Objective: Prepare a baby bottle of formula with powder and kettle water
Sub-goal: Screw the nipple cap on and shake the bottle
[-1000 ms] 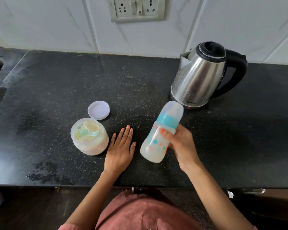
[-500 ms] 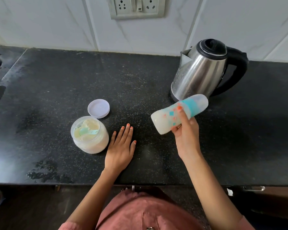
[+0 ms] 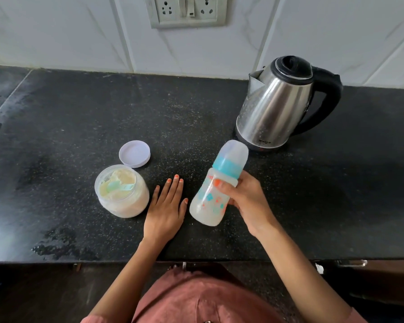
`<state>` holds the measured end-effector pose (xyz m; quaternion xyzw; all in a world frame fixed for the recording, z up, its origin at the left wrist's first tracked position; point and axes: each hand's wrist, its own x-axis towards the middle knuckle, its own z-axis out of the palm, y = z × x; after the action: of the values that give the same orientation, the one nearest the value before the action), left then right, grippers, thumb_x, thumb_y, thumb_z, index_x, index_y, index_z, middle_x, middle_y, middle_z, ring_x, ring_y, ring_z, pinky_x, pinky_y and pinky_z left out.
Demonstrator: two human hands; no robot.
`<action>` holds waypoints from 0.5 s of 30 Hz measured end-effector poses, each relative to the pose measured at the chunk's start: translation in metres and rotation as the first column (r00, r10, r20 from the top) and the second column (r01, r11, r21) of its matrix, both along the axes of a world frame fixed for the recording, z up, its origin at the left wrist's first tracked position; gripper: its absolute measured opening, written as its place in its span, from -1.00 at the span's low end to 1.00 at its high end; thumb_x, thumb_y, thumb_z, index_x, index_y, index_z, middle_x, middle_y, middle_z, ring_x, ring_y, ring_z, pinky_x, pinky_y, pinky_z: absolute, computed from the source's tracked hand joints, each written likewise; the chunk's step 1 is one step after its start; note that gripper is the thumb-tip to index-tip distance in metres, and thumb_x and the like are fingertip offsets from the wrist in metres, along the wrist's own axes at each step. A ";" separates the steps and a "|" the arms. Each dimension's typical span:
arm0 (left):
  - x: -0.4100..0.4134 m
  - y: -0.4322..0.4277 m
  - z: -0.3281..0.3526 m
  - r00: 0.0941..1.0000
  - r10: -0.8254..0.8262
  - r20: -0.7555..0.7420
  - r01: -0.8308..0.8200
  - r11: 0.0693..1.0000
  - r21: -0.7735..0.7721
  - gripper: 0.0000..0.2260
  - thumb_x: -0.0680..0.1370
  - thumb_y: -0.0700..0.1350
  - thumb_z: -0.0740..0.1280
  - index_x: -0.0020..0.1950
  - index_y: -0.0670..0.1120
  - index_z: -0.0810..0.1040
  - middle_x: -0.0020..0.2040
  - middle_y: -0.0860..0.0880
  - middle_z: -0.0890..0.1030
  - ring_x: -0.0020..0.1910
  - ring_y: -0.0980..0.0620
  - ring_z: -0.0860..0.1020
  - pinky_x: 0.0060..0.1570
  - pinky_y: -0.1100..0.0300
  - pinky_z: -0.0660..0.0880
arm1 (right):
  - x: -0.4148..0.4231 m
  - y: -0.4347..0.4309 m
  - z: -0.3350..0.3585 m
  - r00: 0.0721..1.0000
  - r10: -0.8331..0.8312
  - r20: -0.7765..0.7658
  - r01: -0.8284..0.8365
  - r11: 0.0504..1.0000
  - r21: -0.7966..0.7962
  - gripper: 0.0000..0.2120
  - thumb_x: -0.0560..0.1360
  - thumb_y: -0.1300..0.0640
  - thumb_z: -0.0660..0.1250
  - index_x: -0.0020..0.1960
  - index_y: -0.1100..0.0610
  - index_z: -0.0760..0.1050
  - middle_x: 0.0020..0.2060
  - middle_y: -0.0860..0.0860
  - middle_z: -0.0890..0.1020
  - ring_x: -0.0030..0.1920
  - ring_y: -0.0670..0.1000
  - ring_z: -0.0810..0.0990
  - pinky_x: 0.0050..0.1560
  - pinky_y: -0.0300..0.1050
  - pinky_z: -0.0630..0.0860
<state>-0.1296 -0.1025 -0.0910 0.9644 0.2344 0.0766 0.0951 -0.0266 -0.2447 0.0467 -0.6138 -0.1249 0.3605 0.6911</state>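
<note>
The right hand [image 3: 247, 201] grips the bottle [image 3: 209, 198], its fingers [image 3: 228, 188] curled round the middle and the thumb lying across the front. The bottle is tilted. Its clear cap and teal collar point up and away from those fingers, and its base hangs low below them. I cannot tell whether the base touches the worktop [image 3: 79, 113]. The bottle looks milky white inside.

The left hand [image 3: 166, 210] lies flat on the worktop, palm down, its fingers [image 3: 173, 190] straight, close together and holding nothing. It sits just left of the bottle's base.

Just left of those flat fingers stands the open jar [image 3: 126, 203] of powder, with a pale green scoop [image 3: 119, 186] lying in it. The lid [image 3: 134, 154] lies on the worktop just beyond the jar. Beyond the right fingers stands the kettle [image 3: 273, 108], lid down, with its spout to the left and its handle to the right.
</note>
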 end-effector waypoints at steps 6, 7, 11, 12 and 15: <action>0.002 -0.001 0.002 1.000 0.012 0.007 -0.012 1.000 -0.014 -0.53 0.57 0.02 0.01 0.39 -0.18 0.36 0.40 -0.10 0.38 0.36 -0.09 0.37 0.34 0.07 0.04 | 0.021 0.006 0.004 0.909 -0.345 -0.235 0.386 0.909 0.158 -0.65 0.35 0.08 0.37 0.12 0.10 0.48 -0.06 -0.01 0.62 -0.06 -0.10 0.62 -0.21 -0.23 0.58; 0.002 -0.001 0.003 1.000 0.010 0.006 -0.010 1.000 -0.012 -0.53 0.57 0.02 0.01 0.39 -0.18 0.37 0.39 -0.10 0.38 0.35 -0.09 0.37 0.33 0.07 0.04 | 0.020 0.007 0.003 0.931 -0.308 -0.195 0.338 0.929 0.148 -0.62 0.31 0.07 0.38 0.11 0.09 0.48 -0.06 -0.01 0.62 -0.06 -0.09 0.63 -0.17 -0.20 0.59; 0.000 -0.001 0.001 1.000 0.003 0.004 -0.003 1.000 -0.006 -0.50 0.60 0.05 -0.07 0.40 -0.18 0.36 0.40 -0.11 0.36 0.36 -0.09 0.36 0.37 0.04 0.08 | 0.003 0.001 0.003 1.000 -0.020 0.002 0.020 0.999 -0.039 -0.64 0.17 0.06 0.42 -0.04 0.07 0.55 -0.13 0.01 0.66 -0.05 0.01 0.63 0.01 -0.01 0.58; 0.000 -0.001 0.001 1.000 0.008 -0.001 -0.008 1.000 -0.011 -0.50 0.59 0.05 -0.07 0.40 -0.18 0.35 0.41 -0.10 0.35 0.37 -0.08 0.35 0.38 0.03 0.09 | 0.005 0.001 0.002 0.999 -0.043 -0.010 0.042 0.999 -0.026 -0.62 0.17 0.06 0.42 -0.03 0.09 0.55 -0.12 0.01 0.66 -0.05 0.00 0.63 0.00 -0.02 0.58; 0.001 -0.001 0.001 1.000 0.018 0.002 -0.018 1.000 -0.020 -0.52 0.58 0.03 -0.01 0.41 -0.17 0.34 0.41 -0.09 0.35 0.38 -0.08 0.34 0.37 0.08 0.02 | 0.018 0.006 0.002 0.919 -0.309 -0.244 0.347 0.929 0.130 -0.62 0.35 0.09 0.38 0.15 0.13 0.50 -0.05 -0.01 0.64 -0.04 -0.07 0.63 -0.15 -0.18 0.60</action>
<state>-0.1287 -0.1032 -0.0899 0.9613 0.2437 0.0760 0.1041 -0.0085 -0.2389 0.0483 -0.5209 0.0267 0.2926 0.8014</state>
